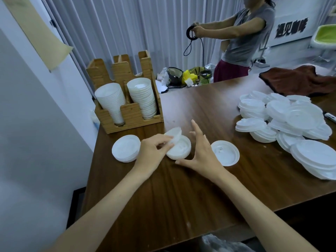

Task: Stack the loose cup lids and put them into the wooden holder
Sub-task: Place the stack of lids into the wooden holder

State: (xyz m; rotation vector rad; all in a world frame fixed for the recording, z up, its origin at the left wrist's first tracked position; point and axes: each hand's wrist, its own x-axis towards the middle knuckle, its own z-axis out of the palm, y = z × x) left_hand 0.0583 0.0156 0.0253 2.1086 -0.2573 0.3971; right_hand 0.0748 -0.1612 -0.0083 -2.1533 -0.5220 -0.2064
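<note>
A wooden holder (131, 115) stands at the table's far left, with two leaning stacks of white lids (142, 97) in it. My left hand (152, 151) pinches a single white lid (173, 135), tilted over a short stack of lids (180, 150) on the table. My right hand (200, 151) hovers open just right of that stack, fingers spread. Another short stack (125, 148) lies to the left, and a single lid (225, 152) lies to the right. A big loose heap of lids (291, 120) covers the table's right side.
The dark wooden table (181, 193) ends at a white wall on the left. A brown cloth (298, 80) lies at the far right corner. A person stands beyond the table holding a black cord. Bags and clutter sit on the floor behind.
</note>
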